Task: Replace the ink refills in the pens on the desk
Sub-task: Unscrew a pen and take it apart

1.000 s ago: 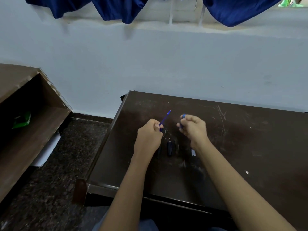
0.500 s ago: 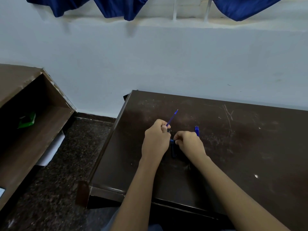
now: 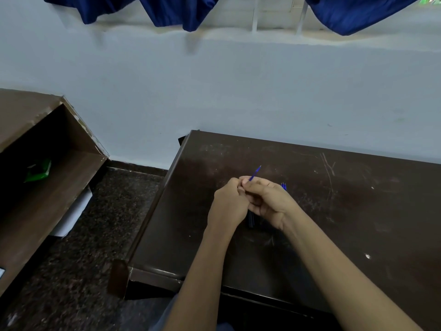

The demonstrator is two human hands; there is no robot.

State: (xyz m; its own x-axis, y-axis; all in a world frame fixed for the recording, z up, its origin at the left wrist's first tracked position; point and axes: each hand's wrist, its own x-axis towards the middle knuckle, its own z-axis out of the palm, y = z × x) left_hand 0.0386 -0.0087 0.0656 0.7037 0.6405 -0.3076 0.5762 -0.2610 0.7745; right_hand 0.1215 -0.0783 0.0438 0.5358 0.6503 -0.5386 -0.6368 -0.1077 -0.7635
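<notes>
Over the dark tabletop (image 3: 358,211), a dark pen (image 3: 250,219) lies just below the joined hands. The left hand (image 3: 229,204) and right hand (image 3: 269,199) touch, fingers pinched together on a thin blue refill (image 3: 255,173) pointing away. Just beyond the right hand lie more blue refills (image 3: 283,186).

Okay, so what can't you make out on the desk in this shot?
Head view, the only one:
- Blue refill: only its tip end shows; the left hand and right hand cover the rest.
- Dark pen part on the desk: mostly hidden under both hands.
- Blue spare refills: only their ends show behind the right hand; too small to count.
</notes>
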